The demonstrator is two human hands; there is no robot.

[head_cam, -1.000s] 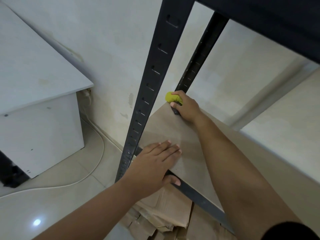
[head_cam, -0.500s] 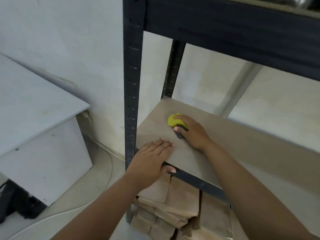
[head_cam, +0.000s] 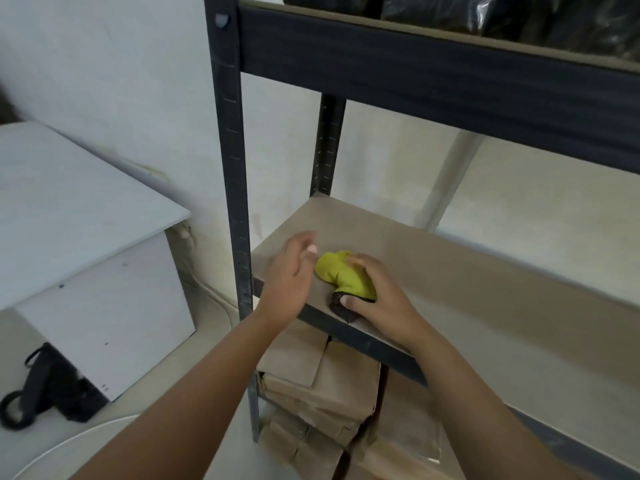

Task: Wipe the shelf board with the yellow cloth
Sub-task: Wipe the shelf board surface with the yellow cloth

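on my far left sits a white cabinet (head_cam: pixel 86 244) with a black strap or cable bundle (head_cam: pixel 38 393) on the floor at its foot; neither is in my way. next comes the rack's dark front upright (head_cam: pixel 230 161), which fences the left end of the shelf board (head_cam: pixel 433 268).

my left hand (head_cam: pixel 289 275) hangs just inside that upright, above the board's front left corner, fingers straight and relaxed, blurred, grasping nothing. whether it touches the board i cannot tell.

just beside it, near the board's front edge, the yellow cloth (head_cam: pixel 341 273) is bunched under my right hand (head_cam: pixel 374 296), whose fingers curl over it and whose thumb pinches a dark patch at its near end. i judge it soft and light, with no stiffness of its own: it will crumple, so it needs a flat palm pressing down to keep any real area on the wood. held as a wad it wipes only a narrow stripe; i would take it by the middle and spread it.

the board looks stiff, matte and dry, so i expect some drag and little slipping. to the right it runs long and bare, which is where the open room lies. the dark beam (head_cam: pixel 450 74) of the shelf above hangs well over it. the front lip is close, with brown paper packages (head_cam: pixel 322 386) stacked below.
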